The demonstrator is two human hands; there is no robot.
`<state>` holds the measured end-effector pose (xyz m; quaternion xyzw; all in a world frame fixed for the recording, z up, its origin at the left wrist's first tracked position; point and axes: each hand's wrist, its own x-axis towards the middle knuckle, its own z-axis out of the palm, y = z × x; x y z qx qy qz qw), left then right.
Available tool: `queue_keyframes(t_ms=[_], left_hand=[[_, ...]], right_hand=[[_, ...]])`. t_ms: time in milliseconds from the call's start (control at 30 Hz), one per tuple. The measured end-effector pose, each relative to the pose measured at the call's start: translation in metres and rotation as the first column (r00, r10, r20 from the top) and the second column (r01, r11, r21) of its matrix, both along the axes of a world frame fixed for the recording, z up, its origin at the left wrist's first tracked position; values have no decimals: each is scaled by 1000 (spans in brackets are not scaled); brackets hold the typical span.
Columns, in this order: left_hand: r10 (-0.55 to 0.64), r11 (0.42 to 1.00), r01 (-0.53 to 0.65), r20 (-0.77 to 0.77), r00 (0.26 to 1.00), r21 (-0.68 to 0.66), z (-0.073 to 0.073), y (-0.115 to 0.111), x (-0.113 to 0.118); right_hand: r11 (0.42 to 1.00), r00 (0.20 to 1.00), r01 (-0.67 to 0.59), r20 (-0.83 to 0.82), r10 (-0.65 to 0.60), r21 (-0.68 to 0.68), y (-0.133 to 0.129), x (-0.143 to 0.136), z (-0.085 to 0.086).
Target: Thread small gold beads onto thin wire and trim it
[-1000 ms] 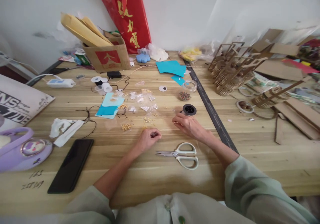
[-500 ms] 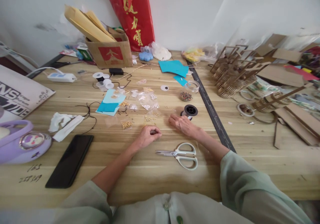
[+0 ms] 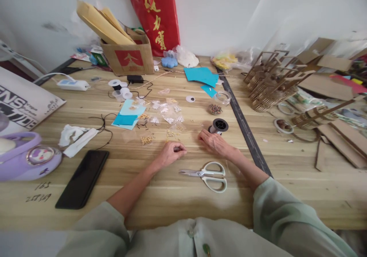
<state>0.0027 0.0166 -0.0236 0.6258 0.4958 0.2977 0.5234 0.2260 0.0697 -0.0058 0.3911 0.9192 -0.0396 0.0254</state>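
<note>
Spool [image 3: 220, 125], round and dark-rimmed, is set on the wood-grained counter [image 3: 172, 207] at one o'clock from the scissors [image 3: 200, 173]; right hand [image 3: 213, 142] is curled beside it, grip unclear; left hand [image 3: 169, 154] is pinched closed, contents hidden.

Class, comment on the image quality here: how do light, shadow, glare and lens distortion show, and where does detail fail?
Head view: soft light, with diffuse shadow on the table below the scissors; small glints on the plastic packets; wide-angle stretching towards the sides, softening the cardboard; too little detail to tell what the left hand pinches, if anything.
</note>
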Motion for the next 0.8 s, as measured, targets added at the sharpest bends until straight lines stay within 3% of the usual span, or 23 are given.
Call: queue_keyframes(t_ms=[467, 800], left_hand=[[-26, 998, 26, -11, 1000, 49, -6, 2, 0], [-38, 972, 72, -150, 988, 226, -10, 0, 1]], right_hand=[[991, 931, -66, -364, 19, -118, -6, 0, -6], [943, 882, -93, -466, -71, -320, -31, -20, 3]])
